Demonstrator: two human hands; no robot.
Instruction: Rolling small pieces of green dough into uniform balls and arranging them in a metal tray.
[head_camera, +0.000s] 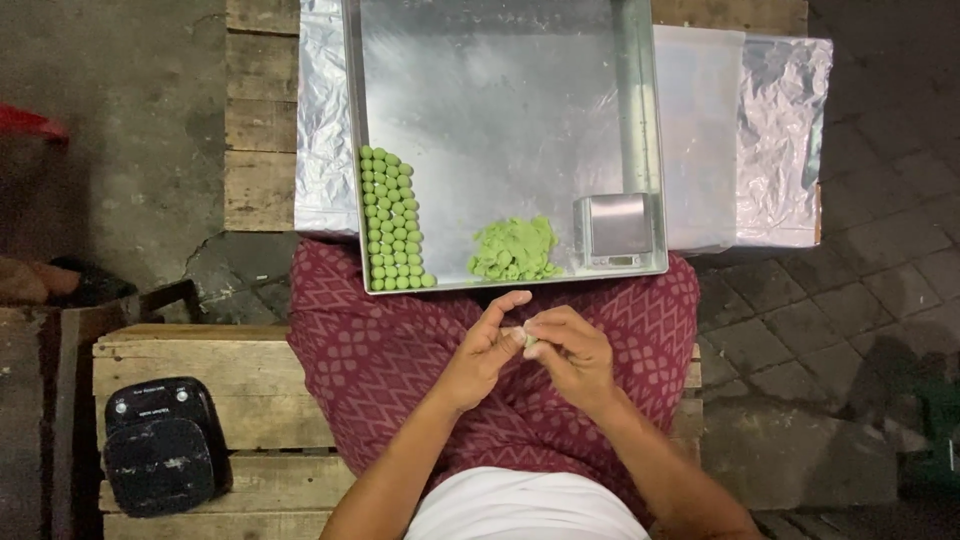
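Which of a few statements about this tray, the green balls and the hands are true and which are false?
1. Both hands pinch one small pale green piece between them. True: the left hand and right hand meet on the dough piece.
2. The green balls lie in rows at the tray's right edge. False: they line its left edge.
3. A small metal scale sits in the metal tray. True.
4. The heap of flattened green dough lies outside the tray. False: it lies inside, near the front rim.
5. A black device rests on the wooden crate. True.
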